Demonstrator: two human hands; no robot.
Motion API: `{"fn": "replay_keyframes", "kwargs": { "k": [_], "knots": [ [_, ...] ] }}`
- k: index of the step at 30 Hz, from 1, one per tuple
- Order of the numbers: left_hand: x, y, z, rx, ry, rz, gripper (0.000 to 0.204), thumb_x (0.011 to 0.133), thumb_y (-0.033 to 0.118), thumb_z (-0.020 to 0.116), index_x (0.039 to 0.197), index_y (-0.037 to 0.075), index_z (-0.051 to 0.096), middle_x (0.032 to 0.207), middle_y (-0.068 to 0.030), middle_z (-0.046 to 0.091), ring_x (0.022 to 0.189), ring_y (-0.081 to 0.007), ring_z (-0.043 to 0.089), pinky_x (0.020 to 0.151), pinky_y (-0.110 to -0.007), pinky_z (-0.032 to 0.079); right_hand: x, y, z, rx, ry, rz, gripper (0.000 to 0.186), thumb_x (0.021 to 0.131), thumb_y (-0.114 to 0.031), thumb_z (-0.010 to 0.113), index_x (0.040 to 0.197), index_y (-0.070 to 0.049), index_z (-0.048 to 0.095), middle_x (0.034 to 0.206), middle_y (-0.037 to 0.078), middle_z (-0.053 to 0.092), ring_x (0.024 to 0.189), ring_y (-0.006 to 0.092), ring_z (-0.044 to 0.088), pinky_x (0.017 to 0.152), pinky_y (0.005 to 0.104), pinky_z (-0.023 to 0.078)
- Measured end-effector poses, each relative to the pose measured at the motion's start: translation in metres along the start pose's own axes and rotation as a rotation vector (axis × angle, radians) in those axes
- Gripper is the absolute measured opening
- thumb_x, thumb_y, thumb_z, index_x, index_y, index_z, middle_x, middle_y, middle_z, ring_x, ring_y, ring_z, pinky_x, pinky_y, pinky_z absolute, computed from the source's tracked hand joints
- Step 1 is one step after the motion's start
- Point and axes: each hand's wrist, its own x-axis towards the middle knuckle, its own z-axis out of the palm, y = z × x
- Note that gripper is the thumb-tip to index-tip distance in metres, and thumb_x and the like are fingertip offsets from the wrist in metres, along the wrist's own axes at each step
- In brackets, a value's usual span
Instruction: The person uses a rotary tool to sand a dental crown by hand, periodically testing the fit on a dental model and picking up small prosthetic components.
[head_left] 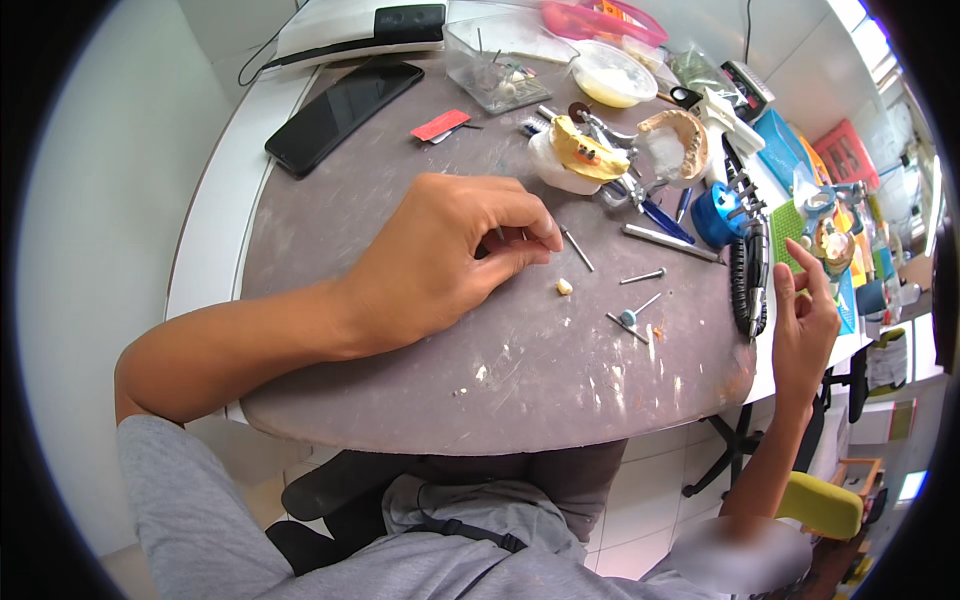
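My left hand (455, 255) rests over the middle of the table, thumb and forefinger pinched; anything between the tips is too small to make out. A thin rotary bur (578, 250) lies right by those fingertips. Just beyond them sits a small cream tooth-like piece (564, 287). Farther right are another bur (643, 276), a blue-headed polishing point (629, 317) and a thin metal shank (627, 328). My right hand (806, 320) is raised off the table's right edge, fingers apart and empty, beside the black handpiece (756, 280) with its coiled cord.
Dental casts on an articulator (585, 155) stand at the back, near a blue bur holder (716, 214) and a metal rod (671, 243). A phone (342, 117), a clear box (500, 70) and a bowl (613, 75) lie farther off. White crumbs dot the grey tabletop (420, 400).
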Motion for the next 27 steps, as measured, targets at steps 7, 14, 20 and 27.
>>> {"fn": "replay_keyframes", "kwargs": {
  "k": [7,14,20,27],
  "knots": [
    [0.000,0.003,-0.002,0.234,-0.017,0.061,0.007,0.083,0.000,0.065,0.088,-0.001,0.061,0.083,-0.0058,0.064,0.070,-0.0107,0.060,0.067,-0.022,0.050,-0.034,-0.070,0.010,0.328,-0.317,-0.459,0.007,0.078,-0.007,0.071,0.076,-0.004,0.065,0.064,0.004,0.056,0.050,0.0155,0.052,0.047,0.0263,0.040],
    [0.000,0.010,-0.005,-0.573,-0.064,-0.248,0.014,0.092,0.012,0.061,0.100,0.002,0.060,0.089,-0.0034,0.064,0.078,-0.0083,0.059,0.073,-0.022,0.049,-0.035,-0.087,0.027,0.039,-0.400,-0.595,0.016,0.073,-0.007,0.071,0.086,-0.009,0.062,0.082,0.004,0.054,0.074,0.0209,0.060,0.059,0.0333,0.048],
    [0.002,0.007,0.002,-0.744,-0.067,-0.362,0.020,0.092,0.012,0.059,0.107,-0.001,0.061,0.092,-0.0064,0.065,0.087,-0.0097,0.063,0.077,-0.023,0.052,-0.024,-0.100,0.039,0.122,-0.314,-0.548,0.013,0.073,-0.002,0.066,0.083,-0.005,0.058,0.081,0.006,0.054,0.073,0.0225,0.060,0.060,0.0334,0.047],
    [0.000,0.012,-0.003,-0.729,-0.073,-0.391,0.018,0.093,0.009,0.058,0.106,-0.003,0.061,0.092,-0.0083,0.066,0.087,-0.0110,0.063,0.076,-0.025,0.054,-0.009,-0.114,0.049,0.495,-0.134,-0.573,0.017,0.073,0.007,0.065,0.088,-0.001,0.061,0.074,0.008,0.059,0.057,0.0179,0.058,0.050,0.0273,0.045]
  ]
}}
